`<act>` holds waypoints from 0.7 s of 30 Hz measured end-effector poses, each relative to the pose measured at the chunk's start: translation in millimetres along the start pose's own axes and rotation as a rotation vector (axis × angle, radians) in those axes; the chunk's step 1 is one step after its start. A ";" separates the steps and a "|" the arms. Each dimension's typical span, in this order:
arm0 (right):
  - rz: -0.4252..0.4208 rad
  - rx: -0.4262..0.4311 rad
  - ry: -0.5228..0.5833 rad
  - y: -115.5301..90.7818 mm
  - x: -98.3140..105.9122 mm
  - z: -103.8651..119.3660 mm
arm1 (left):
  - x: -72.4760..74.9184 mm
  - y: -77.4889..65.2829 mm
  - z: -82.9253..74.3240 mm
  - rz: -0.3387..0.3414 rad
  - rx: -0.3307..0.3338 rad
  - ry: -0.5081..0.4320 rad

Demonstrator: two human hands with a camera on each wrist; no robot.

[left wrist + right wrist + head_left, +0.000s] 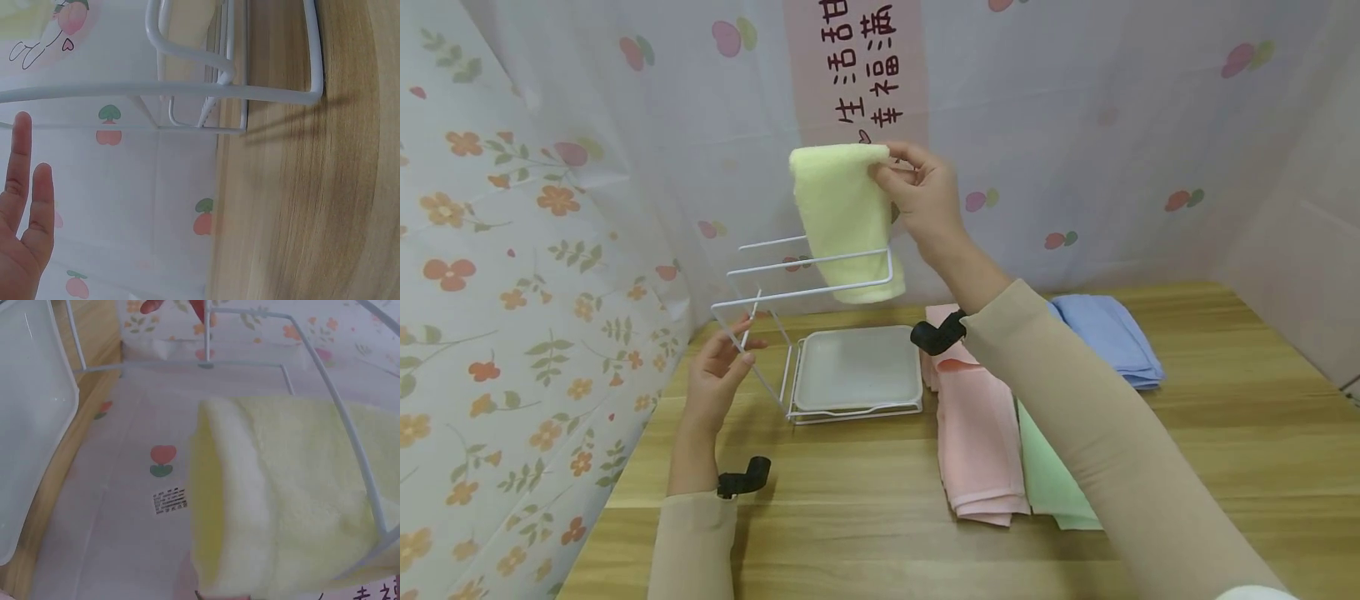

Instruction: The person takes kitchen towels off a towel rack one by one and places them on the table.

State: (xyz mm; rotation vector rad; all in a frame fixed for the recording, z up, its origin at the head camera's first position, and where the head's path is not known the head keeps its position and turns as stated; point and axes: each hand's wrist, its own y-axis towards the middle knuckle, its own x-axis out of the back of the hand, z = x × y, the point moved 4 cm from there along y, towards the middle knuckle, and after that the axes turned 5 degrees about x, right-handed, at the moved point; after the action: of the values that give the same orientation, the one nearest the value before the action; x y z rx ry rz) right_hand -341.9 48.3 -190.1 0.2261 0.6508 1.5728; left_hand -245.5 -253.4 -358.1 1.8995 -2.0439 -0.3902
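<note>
A folded yellow towel [846, 200] hangs from my right hand [925, 196], which pinches its upper right corner between thumb and fingers. Its lower part drops behind the two nearer top bars of a white wire rack [805, 292]. Seen from the right wrist, the towel [281, 494] has a thick rounded fold, and a rack bar [356, 444] crosses over it. At the rack's left side, the thumb and fingers of my left hand [711, 383] are around a short side bar. Two of its fingers [40, 200] show fairly straight in the left wrist view.
A pale tray [857, 367] sits in the rack's base on the wooden table [850, 517]. To the right lie folded pink towels [977, 433], a green towel [1052, 475] partly behind my right sleeve, and blue towels [1108, 337]. Patterned curtains [1075, 150] hang close behind the table.
</note>
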 end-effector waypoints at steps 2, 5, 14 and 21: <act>-0.026 0.011 0.038 0.5 4.6 1.4 | -0.1 0.5 0.0 0.005 -0.014 -0.013; -0.065 0.026 0.051 0.8 12.8 2.8 | -0.4 0.8 -0.1 0.009 -0.030 -0.027; -0.163 0.085 0.154 -2.3 30.7 11.9 | -0.6 0.8 0.5 0.018 -0.036 -0.036; -0.169 0.182 0.190 -5.5 41.7 20.1 | -0.4 1.4 1.2 0.026 -0.047 -0.033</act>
State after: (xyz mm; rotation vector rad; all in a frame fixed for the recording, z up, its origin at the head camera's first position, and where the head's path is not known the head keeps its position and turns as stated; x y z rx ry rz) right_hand -332.1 93.8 -186.5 0.1532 0.9399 1.3831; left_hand -247.3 -252.8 -358.6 1.8487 -2.0594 -0.4619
